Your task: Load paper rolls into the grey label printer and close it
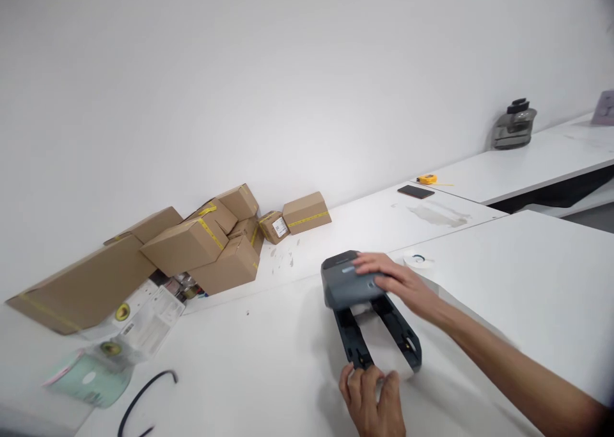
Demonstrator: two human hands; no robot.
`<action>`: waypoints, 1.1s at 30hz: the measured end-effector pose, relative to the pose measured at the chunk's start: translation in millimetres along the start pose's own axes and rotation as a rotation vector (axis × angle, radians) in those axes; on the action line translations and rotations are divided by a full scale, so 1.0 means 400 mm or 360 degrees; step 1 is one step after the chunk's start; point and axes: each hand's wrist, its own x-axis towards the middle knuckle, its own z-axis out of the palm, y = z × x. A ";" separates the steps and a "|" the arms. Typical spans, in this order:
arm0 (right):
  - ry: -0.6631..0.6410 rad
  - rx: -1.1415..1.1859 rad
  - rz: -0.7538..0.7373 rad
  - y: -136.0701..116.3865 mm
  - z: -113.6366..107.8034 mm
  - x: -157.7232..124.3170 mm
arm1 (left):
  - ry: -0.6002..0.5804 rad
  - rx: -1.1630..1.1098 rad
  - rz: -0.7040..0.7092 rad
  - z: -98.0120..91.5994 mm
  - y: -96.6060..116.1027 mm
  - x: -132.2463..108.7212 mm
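We steady a label printer (348, 283)
Our right hand (393, 277) lies open on its lid; our left hand (371, 395), half-curled, only touches the label roll (386, 344), which might skew.

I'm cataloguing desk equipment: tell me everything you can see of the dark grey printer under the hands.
The printer is a small dark grey box, plastic by its look, lying on the white table. Two dark rails reach from it toward the person, with white paper between them. The right hand lies flat on its top; the left hand touches the near end of the rails and paper.
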 end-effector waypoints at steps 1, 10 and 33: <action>0.0003 -0.0061 -0.0017 0.004 0.010 -0.051 | 0.0006 0.0020 0.0012 -0.002 0.000 -0.002; 0.0123 -0.0228 0.0283 0.083 0.093 -0.275 | 0.0013 0.0164 0.0226 -0.024 -0.005 0.006; 0.0443 -0.0012 0.0612 0.107 0.144 -0.305 | -0.0028 -0.0444 -0.0980 -0.071 0.016 -0.055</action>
